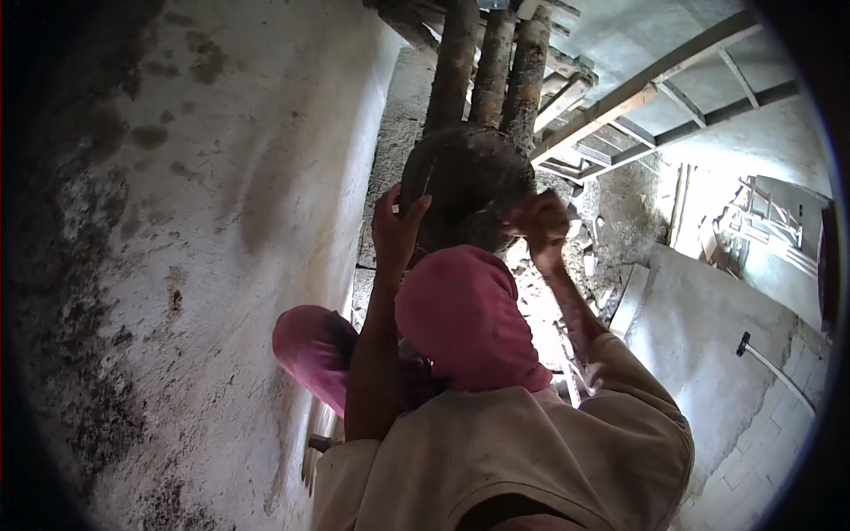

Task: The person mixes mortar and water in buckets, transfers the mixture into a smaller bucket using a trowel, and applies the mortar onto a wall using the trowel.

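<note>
The dark, rounded vessel lies between the left hand, thumb and fingers apart at its left edge, and the blurred right hand, whose grip state cannot be determined.

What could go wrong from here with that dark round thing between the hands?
The left hand is at the left edge of the dark round thing, so a hard push from the right might shift or tip it.
The right hand is blurred close to the opposite side, so knuckles could get scraped.
The poles lie just beyond it, so a shove forward might jar them.
</note>
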A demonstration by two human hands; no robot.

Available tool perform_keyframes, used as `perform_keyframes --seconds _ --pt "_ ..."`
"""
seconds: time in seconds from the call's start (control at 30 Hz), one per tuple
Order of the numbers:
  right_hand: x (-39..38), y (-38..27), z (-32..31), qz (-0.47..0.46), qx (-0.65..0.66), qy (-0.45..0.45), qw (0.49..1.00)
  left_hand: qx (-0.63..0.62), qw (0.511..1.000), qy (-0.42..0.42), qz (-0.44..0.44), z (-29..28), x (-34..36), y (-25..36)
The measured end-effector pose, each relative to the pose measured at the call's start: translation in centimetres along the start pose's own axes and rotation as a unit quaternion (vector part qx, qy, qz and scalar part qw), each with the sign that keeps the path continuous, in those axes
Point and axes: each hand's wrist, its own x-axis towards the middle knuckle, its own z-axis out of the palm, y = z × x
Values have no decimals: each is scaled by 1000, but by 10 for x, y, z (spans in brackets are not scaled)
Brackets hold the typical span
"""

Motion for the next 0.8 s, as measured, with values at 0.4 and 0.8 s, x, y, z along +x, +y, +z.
perform_keyframes --seconds 0.4,0.8 --pt "90 29 36 -144 -315 113 931 -18 1000 4 -20 3 -3 10" --pt "-22 -35 36 -112 -234 115 959 23 999 19 18 -6 7 3"
